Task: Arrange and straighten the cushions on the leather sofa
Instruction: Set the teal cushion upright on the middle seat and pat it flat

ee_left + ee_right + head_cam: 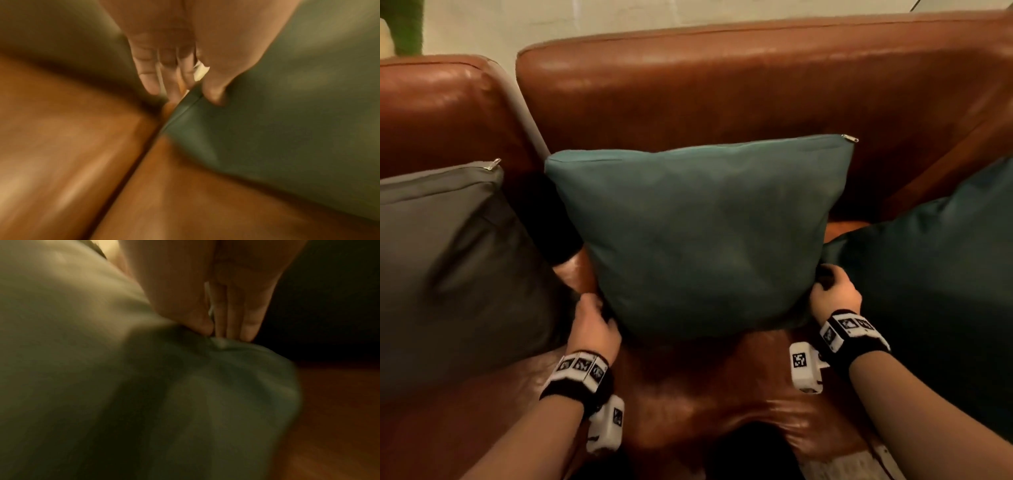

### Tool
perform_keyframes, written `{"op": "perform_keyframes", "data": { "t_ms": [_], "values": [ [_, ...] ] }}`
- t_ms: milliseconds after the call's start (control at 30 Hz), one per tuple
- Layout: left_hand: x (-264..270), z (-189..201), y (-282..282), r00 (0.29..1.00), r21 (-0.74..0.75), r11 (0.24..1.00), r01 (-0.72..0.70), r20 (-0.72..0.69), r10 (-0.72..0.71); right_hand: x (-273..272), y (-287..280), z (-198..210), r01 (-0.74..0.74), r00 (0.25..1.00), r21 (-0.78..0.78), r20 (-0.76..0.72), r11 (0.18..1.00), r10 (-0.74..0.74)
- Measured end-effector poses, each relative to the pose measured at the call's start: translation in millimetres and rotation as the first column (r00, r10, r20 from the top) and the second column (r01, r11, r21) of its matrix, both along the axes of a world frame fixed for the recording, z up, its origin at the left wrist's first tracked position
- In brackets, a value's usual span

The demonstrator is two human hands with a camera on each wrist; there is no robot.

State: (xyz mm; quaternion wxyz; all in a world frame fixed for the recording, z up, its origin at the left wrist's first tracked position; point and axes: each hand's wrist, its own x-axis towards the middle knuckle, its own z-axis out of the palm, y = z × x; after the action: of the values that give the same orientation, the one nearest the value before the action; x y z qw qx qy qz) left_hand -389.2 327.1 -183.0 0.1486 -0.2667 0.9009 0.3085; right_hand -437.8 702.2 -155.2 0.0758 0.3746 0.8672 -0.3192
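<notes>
A teal cushion [702, 233] stands upright against the backrest of the brown leather sofa [722, 89], zip edge on top. My left hand [594, 318] grips its lower left corner. In the left wrist view that hand [185, 91] has the thumb on the front of the cushion [277, 129] and the fingers behind its seam. My right hand [832, 291] holds the lower right edge. Seen from the right wrist, this hand [224, 331] pinches a fold of the cushion's fabric [205, 402] between thumb and fingers.
A grey cushion [448, 260] leans on the sofa section at the left, close beside my left hand. A darker teal cushion [941, 284] lies at the right, touching my right hand. Bare leather seat [688, 383] shows in front of the middle cushion.
</notes>
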Motion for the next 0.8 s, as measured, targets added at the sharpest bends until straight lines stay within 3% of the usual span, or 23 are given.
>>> {"op": "perform_keyframes", "data": {
  "t_ms": [33,100,200,267,333,400,467,533,633,667,800],
  "values": [
    [1.1,15.2,2.3,0.988,-0.014,0.999,0.033,-0.148,-0.035,-2.0,-3.4,15.7,-0.011,0.996,-0.001,-0.086,1.0,0.011],
    [-1.0,53.0,8.8,0.883,-0.108,0.986,0.124,-0.441,-0.159,-9.3,-14.5,55.8,-0.134,0.938,0.08,-0.31,0.988,0.152],
    [-26.0,106.8,36.4,0.664,-0.252,0.928,0.275,-0.648,-0.373,-25.1,-54.7,108.0,-0.398,0.715,0.23,-0.529,0.888,0.458],
    [-59.3,131.1,62.4,0.622,-0.341,0.863,0.374,-0.597,-0.506,-34.9,-93.9,117.5,-0.594,0.577,0.326,-0.463,0.735,0.672],
    [-93.2,136.0,80.9,0.641,-0.413,0.776,0.476,-0.44,-0.628,-41.6,-122.7,107.4,-0.741,0.481,0.422,-0.208,0.522,0.851],
    [-119.8,123.8,83.1,0.656,-0.482,0.681,0.552,-0.253,-0.711,-50.5,-123.4,88.5,-0.796,0.429,0.488,0.036,0.359,0.903],
    [-132.1,108.5,77.3,0.653,-0.539,0.622,0.568,-0.164,-0.739,-65.5,-104.5,80.3,-0.798,0.395,0.541,0.139,0.265,0.908],
    [-138.1,103.3,74.4,0.663,-0.559,0.617,0.554,-0.151,-0.733,-84.1,-78.4,80.8,-0.793,0.45,0.539,0.203,0.284,0.87],
    [-142.8,105.2,75.1,0.671,-0.553,0.628,0.548,-0.157,-0.724,-109.0,-32.0,85.3,-0.733,0.652,0.457,0.258,0.504,0.713],
    [-142.9,105.6,75.2,0.673,-0.548,0.631,0.549,-0.156,-0.723,-114.3,-18.9,89.1,-0.728,0.677,0.406,0.294,0.553,0.675],
    [-144.3,112.1,79.7,0.703,-0.509,0.654,0.56,-0.128,-0.7,-121.5,-4.1,107.4,-0.782,0.623,0.308,0.362,0.541,0.694]
  ]
}}
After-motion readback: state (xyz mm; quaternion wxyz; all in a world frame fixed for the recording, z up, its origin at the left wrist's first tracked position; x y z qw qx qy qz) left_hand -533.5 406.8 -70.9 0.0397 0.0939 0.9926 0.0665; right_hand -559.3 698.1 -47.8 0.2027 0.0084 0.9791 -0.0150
